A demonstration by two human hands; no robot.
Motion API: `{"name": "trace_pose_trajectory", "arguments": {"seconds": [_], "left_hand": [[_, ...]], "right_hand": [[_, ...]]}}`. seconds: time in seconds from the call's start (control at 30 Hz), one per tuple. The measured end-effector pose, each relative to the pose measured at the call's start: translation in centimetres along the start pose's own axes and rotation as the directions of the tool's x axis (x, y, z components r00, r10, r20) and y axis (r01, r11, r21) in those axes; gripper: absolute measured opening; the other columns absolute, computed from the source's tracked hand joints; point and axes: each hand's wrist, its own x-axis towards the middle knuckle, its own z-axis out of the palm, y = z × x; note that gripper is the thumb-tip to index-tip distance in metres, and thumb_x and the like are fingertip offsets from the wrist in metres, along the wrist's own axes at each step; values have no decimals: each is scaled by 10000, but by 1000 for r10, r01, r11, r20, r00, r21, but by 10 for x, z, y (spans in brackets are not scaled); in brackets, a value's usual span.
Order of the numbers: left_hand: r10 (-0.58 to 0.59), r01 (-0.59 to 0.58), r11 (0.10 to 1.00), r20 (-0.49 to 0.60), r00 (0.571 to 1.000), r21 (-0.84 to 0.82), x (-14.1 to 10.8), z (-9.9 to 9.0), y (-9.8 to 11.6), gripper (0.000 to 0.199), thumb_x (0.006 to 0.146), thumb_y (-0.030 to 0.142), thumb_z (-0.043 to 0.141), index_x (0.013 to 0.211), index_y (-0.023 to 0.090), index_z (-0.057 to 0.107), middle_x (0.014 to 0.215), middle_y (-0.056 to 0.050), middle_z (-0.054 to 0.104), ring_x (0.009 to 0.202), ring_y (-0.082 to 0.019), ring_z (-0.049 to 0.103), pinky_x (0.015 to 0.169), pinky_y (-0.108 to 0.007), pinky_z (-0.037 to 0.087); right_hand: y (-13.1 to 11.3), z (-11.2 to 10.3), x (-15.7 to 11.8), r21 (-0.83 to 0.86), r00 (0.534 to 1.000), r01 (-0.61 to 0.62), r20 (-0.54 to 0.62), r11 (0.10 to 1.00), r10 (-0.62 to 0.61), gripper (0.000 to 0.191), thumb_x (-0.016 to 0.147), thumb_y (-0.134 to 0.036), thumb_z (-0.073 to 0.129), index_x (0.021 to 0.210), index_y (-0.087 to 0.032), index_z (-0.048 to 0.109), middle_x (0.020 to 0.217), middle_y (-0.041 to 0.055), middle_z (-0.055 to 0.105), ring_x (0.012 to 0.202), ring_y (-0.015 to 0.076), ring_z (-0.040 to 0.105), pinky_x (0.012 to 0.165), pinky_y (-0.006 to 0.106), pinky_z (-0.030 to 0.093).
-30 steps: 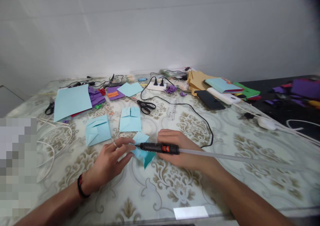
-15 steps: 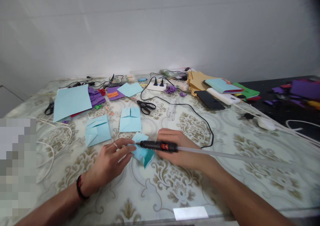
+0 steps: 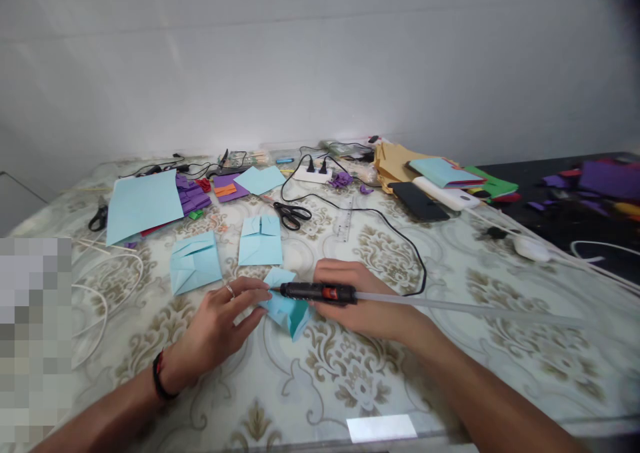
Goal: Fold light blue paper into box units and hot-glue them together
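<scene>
My right hand is closed around a black glue gun, and a long translucent glue stick sticks out of its back end. The nozzle points left and meets a folded light-blue paper on the table. At the paper's left edge, my left hand pinches it with thumb and fingertips close to the nozzle. The paper's lower right flap stands up, showing a darker teal inside. Two more folded light-blue papers, one on the left and one behind, lie flat nearby.
Black scissors and a clear ruler lie beyond my hands. A black cord loops right from a white power strip. Light-blue sheets lie left; a phone and brown paper are right.
The paper's lower right flap has opened slightly wider and shifted a little. Both hands and the glue gun stay almost in place.
</scene>
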Motion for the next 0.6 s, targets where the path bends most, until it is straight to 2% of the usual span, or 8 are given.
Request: {"name": "trace_pose_trajectory", "arguments": {"seconds": [0.43,0.6], "left_hand": [[13,-12,1000,-16,1000,12,1,0,1,179,976,139,633,1138,206,669,1129,-81,751,1010,-204,760,852,-321,639],[8,-8,1000,-17,1000,12,1,0,0,176,972,138,640,1134,198,674,1126,-87,754,1007,-210,761,843,-326,642]], "right_hand": [[-1,0,1,-16,1000,-8,-4,1000,8,282,823,-99,678,641,-197,487,688,-39,488,640,125,495,594,249,336],[1,1,1,-25,999,-48,-27,999,47,226,835,-138,692,674,-195,544,719,-28,536,655,131,525,610,252,362]]}}
